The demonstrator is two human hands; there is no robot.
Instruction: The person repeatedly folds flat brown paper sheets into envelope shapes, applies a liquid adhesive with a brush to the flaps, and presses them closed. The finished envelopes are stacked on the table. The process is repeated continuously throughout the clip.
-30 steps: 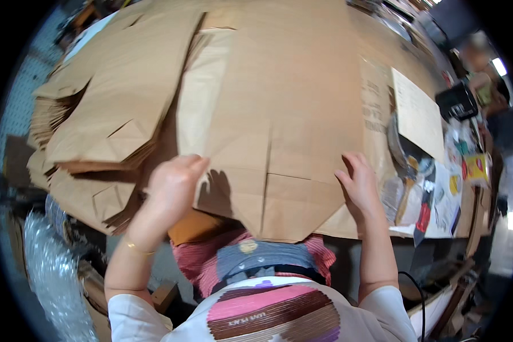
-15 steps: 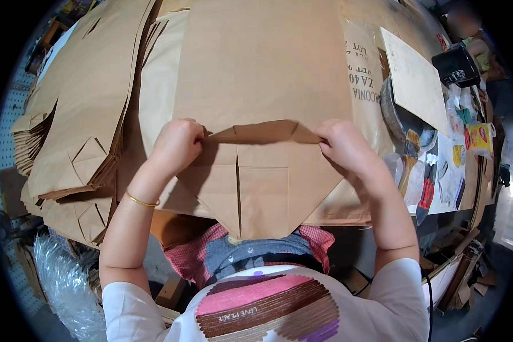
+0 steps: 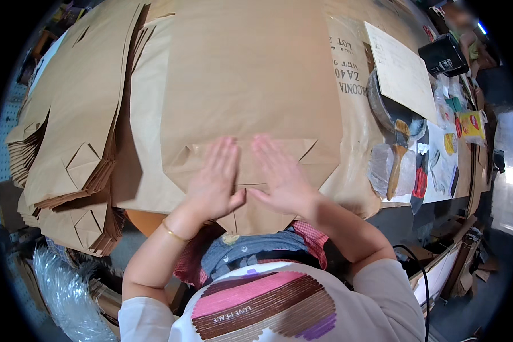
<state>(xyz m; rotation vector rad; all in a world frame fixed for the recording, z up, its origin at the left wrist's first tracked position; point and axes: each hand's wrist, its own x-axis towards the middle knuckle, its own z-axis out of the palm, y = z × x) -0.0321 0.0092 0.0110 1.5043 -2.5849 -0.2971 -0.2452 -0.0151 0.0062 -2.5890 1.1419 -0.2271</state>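
Across the table, our hands, which had gripped the flap, pressed it flat on the bag, fingers spread.

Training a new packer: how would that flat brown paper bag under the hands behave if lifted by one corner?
The brown paper bag is broad and thin, so probably light and floppy. Pressed flat under both palms, its folded bottom likely springs up.
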